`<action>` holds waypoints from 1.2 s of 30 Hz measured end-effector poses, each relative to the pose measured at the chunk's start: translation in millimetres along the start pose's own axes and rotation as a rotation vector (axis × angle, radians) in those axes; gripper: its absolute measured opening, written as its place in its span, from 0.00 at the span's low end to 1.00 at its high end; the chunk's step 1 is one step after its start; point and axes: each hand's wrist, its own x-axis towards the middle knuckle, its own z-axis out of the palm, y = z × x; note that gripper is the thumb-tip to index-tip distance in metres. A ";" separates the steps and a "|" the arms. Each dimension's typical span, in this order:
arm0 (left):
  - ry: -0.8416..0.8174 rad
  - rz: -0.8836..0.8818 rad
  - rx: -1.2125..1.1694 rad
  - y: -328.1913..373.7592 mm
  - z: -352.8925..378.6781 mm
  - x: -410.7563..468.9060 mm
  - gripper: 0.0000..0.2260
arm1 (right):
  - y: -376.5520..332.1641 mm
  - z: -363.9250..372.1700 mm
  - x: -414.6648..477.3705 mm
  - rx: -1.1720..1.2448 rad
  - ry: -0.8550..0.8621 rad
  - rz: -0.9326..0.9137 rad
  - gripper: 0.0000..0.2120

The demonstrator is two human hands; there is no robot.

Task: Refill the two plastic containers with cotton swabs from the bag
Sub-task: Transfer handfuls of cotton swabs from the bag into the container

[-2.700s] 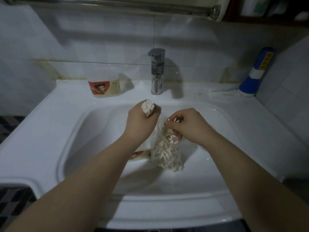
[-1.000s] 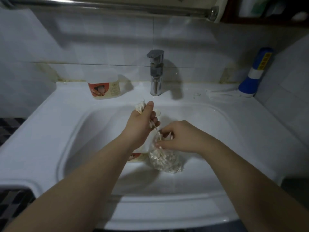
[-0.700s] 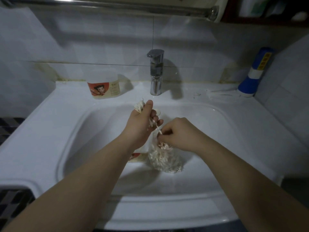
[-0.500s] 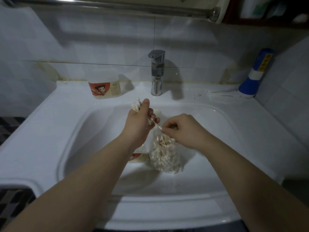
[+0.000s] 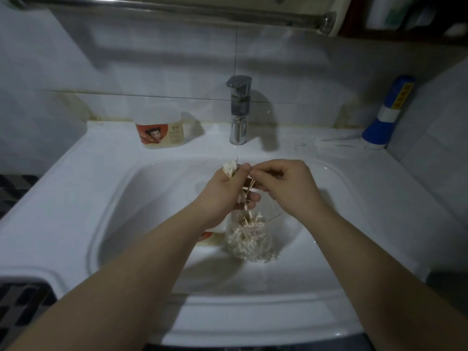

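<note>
Over the white sink basin, my left hand grips a bundle of cotton swabs, whose white tips stick out above my fist. My right hand pinches a few swabs right beside my left thumb. Below both hands a clear plastic bag full of swabs lies in the basin. One plastic container with a red cartoon label lies in the basin, mostly hidden under my left wrist. A second labelled container stands on the counter left of the tap.
A chrome tap stands at the back centre of the sink. A blue and white bottle leans in the right back corner. Tiled walls close in behind and to the right, and a metal rail runs overhead.
My right hand has come up out of the bag with a few swabs and moved to my left hand's bundle. My left hand has stayed in place.
</note>
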 end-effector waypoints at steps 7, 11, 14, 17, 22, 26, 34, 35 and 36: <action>0.155 0.030 -0.198 3.3 -1.9 7.2 0.16 | -5.6 -2.5 -2.5 -0.226 -0.128 0.063 0.06; 0.139 0.078 -0.320 7.5 -4.6 6.5 0.13 | -7.8 4.3 -10.6 -0.340 -0.283 0.080 0.12; 0.072 0.066 -0.304 4.5 0.5 4.3 0.13 | -8.8 8.6 -10.7 -0.332 -0.288 0.090 0.11; 0.085 0.055 -0.368 3.8 2.7 5.1 0.13 | -9.0 6.4 -9.2 -0.326 -0.301 0.100 0.09; 0.366 0.046 -0.592 5.7 -10.6 13.7 0.10 | -9.5 -1.9 -9.4 -0.317 -0.295 0.114 0.09; 0.478 0.013 -0.382 4.1 -17.1 14.1 0.12 | -7.1 -1.2 -7.7 -0.282 -0.206 0.064 0.11; 0.198 0.067 0.127 -1.5 0.3 6.6 0.12 | -2.9 1.9 -8.0 -0.354 -0.242 0.020 0.04; 0.226 0.029 0.085 0.0 -1.5 6.6 0.10 | -3.7 1.3 -8.5 -0.326 -0.263 0.023 0.02; 0.224 -0.004 0.023 1.7 -3.3 6.6 0.09 | -4.1 1.0 -8.6 -0.308 -0.275 0.013 0.03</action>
